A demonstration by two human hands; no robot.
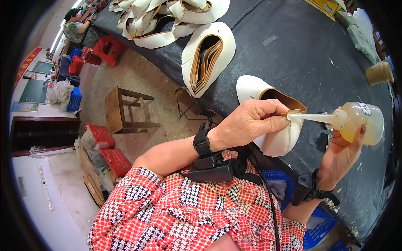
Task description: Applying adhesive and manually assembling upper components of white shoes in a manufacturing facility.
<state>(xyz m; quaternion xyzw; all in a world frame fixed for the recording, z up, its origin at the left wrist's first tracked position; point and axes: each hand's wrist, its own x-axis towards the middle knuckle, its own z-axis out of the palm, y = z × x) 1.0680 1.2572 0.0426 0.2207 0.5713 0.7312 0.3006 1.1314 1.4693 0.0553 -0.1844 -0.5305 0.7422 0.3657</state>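
Note:
My left hand [255,123] pinches the edge of a white shoe upper [281,141] with a tan lining, thumb and fingers closed on its rim. In my right hand [341,154] is a clear squeeze bottle [363,124] of yellowish liquid, tipped on its side. Its long white nozzle points left, and the tip meets the edge beside my left fingertips. Just beyond lies a nested stack of white shoe uppers [226,56], tan linings showing inside. More white uppers [157,38] are heaped at the far left of the table.
The dark-covered table [289,54] carries a tan cup [379,74] and a plastic bag [362,35] at the right. A wooden stool [115,111] and red crates [115,161] stand on the floor at left. Blue baskets [316,228] sit below the table edge. Another person [75,29] sits far left.

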